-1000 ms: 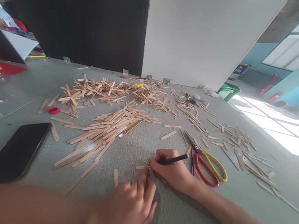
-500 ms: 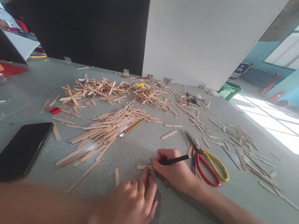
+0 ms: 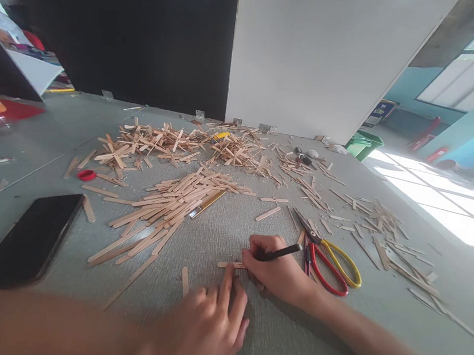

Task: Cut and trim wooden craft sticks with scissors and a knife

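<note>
A small wooden craft stick [image 3: 223,264] lies flat on the grey textured surface. My left hand [image 3: 208,326] rests palm down, its index fingertip pressing on the stick, the fingers extended and partly bent. My right hand [image 3: 275,268] is closed round a black pen [image 3: 283,254], whose tip is hidden behind the fingers at the stick's right part. Dark marks show on the stick beside these fingers. Another short stick [image 3: 185,280] lies just above my left hand. Close to the right hand are pliers-like snips [image 3: 331,258] with one red and one yellow handle.
A fanned heap of craft sticks [image 3: 173,201] partly covers a yellowish metal-edged strip [image 3: 208,204]. Loose piles [image 3: 240,152] lie farther back, thin split pieces [image 3: 383,218] to the right. A black phone [image 3: 28,241] and red ring [image 3: 86,174] lie left. Upright panels [image 3: 320,61] stand behind.
My right hand has shifted slightly to the right along the stick with the pen, showing more of the marks. The left hand stays nearly in place.
</note>
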`<state>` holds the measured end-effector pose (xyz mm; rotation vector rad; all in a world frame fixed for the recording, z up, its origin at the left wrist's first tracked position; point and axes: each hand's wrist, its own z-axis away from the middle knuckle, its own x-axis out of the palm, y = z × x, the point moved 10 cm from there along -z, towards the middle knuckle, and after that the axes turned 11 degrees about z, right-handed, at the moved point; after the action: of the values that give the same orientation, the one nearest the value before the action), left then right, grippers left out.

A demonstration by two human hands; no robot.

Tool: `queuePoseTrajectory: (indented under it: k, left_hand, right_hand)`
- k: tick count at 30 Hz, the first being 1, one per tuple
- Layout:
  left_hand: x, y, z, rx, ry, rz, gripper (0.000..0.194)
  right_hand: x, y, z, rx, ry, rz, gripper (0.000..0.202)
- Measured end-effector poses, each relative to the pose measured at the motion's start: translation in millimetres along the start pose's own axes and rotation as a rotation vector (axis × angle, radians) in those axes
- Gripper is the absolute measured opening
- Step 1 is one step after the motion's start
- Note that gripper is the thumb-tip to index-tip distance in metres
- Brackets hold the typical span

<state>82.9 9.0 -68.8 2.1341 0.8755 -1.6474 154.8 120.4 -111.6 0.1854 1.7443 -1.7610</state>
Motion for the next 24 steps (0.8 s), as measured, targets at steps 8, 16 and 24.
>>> queuePoseTrajectory:
  k: [8,16,24]
  left_hand:
    - [2.3,-1,0,-0.006,-0.005,0.023,0.04]
    - [4.6,-1,0,-0.013,-0.017,0.022,0.043]
    - [1.7,0,-2,-0.013,-0.005,0.016,0.04]
  right_hand:
    - [5,3,2,-0.01,-0.013,-0.061,0.033]
    - [9,6,1,0.009,-0.035,-0.11,0.033]
    - [10,8,0,0.025,-0.04,-0.137,0.033]
